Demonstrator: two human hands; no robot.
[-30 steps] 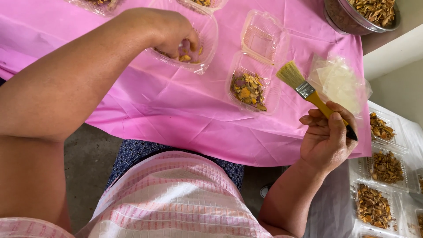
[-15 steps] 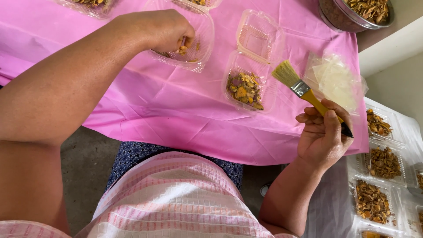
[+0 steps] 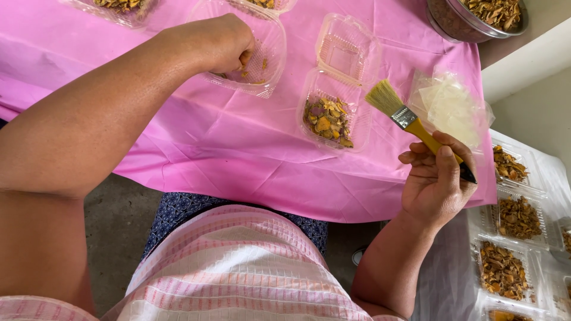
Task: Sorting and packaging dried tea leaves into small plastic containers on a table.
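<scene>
My left hand [image 3: 221, 43] is curled inside a clear plastic tray [image 3: 269, 54] on the pink tablecloth [image 3: 196, 142], its fingers pinched among a few dried yellow-brown pieces; what they grip is hidden. My right hand [image 3: 437, 178] holds a yellow-handled paintbrush [image 3: 410, 122] with pale bristles pointing up and left, raised above the table's near right corner. An open clear clamshell box [image 3: 334, 107] lies between the hands, its lower half filled with dried mixed pieces.
A stack of clear plastic bags [image 3: 450, 107] lies by the brush. A metal bowl [image 3: 452, 24] of dried pieces stands at the far right. Several filled trays [image 3: 516, 220] sit on a white surface lower right. More trays [image 3: 113, 9] line the far edge.
My left hand has stayed in the tray, fingers shifting slightly. My right hand and brush kept their place; the view has shifted a little.
</scene>
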